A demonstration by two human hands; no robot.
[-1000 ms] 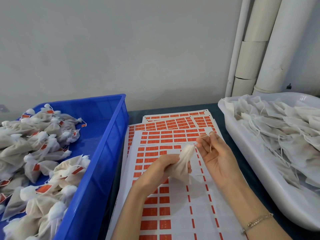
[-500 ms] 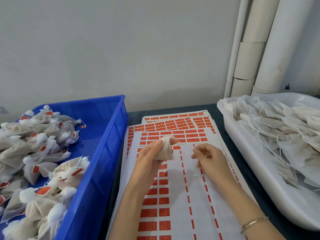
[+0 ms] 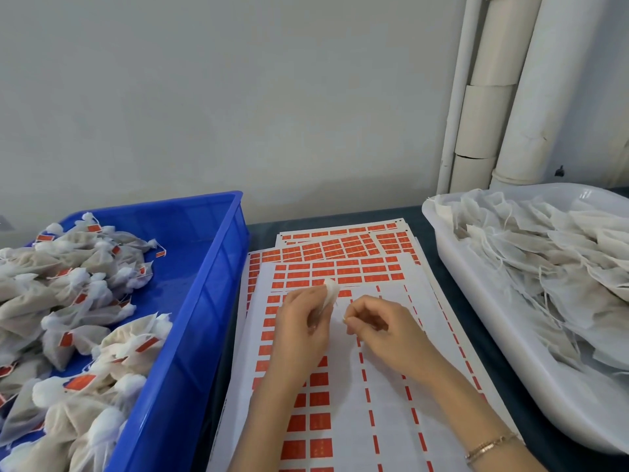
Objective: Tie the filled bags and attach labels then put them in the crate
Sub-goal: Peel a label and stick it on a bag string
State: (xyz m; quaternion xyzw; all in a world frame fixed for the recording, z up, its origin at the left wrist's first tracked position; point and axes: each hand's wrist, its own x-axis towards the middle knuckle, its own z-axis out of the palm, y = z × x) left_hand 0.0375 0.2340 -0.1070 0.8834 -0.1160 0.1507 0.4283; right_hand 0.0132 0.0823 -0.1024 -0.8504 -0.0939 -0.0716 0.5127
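Bag in hand is seen over the label sheets, in the middle of the scene, between the blue crate on the left and the white tray on the right. It is clasped in the left hand, whose fingers are curled round its body so that only the gathered white top shows above them. The right hand is held just beside it with fingertips closed together, and a thin string seems to be pinched between them, though it is too fine to be made out with certainty.

From this, the tying step is judged to be under way for this one bag; no red label can be seen on it, and it has not been put in the crate.

A large share of the work is judged to be done: a heap of tied bags with red labels is piled in the near and left parts of the crate, while bare blue floor is shown at its far right. Much is also left: the tray is heaped with untied bags, their loose strings trailing. Many labels have been taken from the nearest sheet, yet plenty of red ones are left on the sheets.
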